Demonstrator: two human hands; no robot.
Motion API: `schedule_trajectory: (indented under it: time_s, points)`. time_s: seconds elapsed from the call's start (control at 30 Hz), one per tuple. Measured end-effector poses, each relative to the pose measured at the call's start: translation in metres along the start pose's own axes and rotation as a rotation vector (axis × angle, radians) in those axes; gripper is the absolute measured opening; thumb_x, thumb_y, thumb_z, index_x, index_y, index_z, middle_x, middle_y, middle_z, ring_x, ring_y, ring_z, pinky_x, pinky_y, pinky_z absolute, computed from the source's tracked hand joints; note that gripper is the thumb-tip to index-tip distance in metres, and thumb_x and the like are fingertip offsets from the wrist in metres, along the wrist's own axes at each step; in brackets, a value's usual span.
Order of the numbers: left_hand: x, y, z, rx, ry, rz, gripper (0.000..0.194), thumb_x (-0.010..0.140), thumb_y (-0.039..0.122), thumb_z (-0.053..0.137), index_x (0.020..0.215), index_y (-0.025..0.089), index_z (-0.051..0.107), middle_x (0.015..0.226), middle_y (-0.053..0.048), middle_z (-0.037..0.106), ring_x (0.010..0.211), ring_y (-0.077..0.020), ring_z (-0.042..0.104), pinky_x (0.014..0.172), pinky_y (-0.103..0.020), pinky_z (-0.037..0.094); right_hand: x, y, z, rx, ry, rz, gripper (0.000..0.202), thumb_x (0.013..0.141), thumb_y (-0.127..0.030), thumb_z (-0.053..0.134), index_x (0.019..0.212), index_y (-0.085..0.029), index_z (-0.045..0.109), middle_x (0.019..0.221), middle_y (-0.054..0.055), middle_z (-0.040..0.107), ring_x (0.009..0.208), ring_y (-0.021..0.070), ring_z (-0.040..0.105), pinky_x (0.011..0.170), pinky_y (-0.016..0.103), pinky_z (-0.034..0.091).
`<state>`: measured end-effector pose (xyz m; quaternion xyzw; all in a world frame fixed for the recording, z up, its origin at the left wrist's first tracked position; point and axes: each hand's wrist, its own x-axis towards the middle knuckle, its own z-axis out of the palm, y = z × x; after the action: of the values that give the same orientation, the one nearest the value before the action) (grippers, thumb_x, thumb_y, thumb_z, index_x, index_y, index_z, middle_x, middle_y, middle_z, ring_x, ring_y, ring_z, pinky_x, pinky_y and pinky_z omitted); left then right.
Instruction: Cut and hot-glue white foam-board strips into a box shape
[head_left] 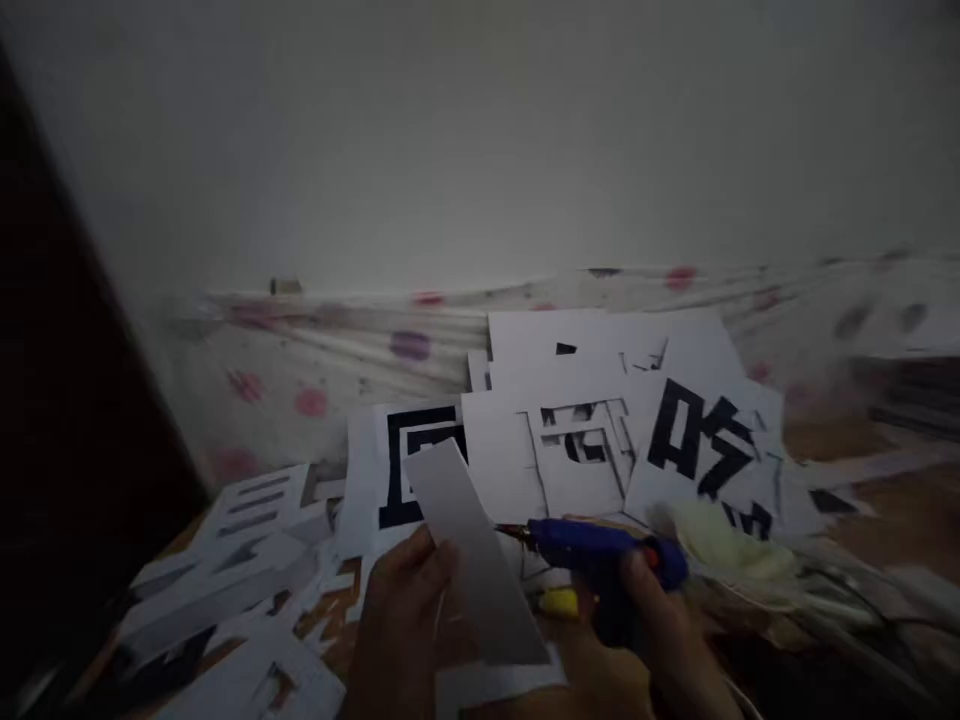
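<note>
Grey strip (pixel 474 560) of card or stiff paper sits low in the middle of the frame, slanting from upper left to lower right, pinched by the left hand (pixel 401 630): the thumb lies on its left edge about halfway along, the other fingers hidden behind it. It looks light and thin, stiff enough to stand out unsupported but likely to crease if squeezed hard, so a grip on the flat near the middle, as here, seems the safest hold, leaving the ends free.

The right hand (pixel 660 640), at lower right of centre, is wrapped around the handle of a blue glue gun (pixel 600 550), a finger up by the orange trigger; its nozzle points left, tip just beside the strip's right edge. The tip is probably hot, so fingers belong well back from it.

Behind lie white sheets with black characters (pixel 600 430), overlapping. White cut-out pieces (pixel 247 560) spread across lower left. A polka-dot cloth (pixel 315 360) runs along the wall.
</note>
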<state>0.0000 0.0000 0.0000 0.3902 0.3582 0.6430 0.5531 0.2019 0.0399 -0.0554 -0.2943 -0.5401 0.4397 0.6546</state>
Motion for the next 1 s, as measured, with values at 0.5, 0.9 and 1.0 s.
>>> schedule_trajectory:
  time_s: [0.5,0.9,1.0]
  points:
    - [0.0,0.002,0.0,-0.012,0.195,0.172,0.028,0.062,0.042,0.083,0.077,0.02,0.076,0.076,-0.007,0.074,0.086,-0.0268,0.07,0.069,-0.032,0.058,-0.001,-0.006,-0.005,-0.054,-0.08,0.056,0.063,0.074,-0.073,0.061,0.099,-0.015,0.065,0.058,0.006,0.066,0.044,0.0157,0.057,0.036,0.024,0.042]
    - [0.016,-0.004,-0.019,0.068,0.257,0.171,0.02,0.062,0.039,0.08,0.062,0.023,0.07,0.069,-0.008,0.071,0.079,-0.0279,0.068,0.061,-0.033,0.056,0.002,-0.014,-0.001,-0.103,-0.137,-0.036,0.051,0.077,-0.067,0.063,0.089,-0.017,0.068,0.056,0.002,0.06,0.038,0.0094,0.043,0.033,0.021,0.034]
    - [0.017,-0.005,-0.022,0.08,0.267,0.192,0.018,0.064,0.04,0.079,0.064,0.024,0.071,0.068,-0.008,0.07,0.081,-0.0292,0.068,0.061,-0.034,0.056,0.0,-0.01,-0.006,-0.097,-0.128,-0.016,0.051,0.076,-0.066,0.065,0.094,-0.018,0.068,0.059,0.003,0.064,0.038,0.0102,0.046,0.033,0.021,0.035]
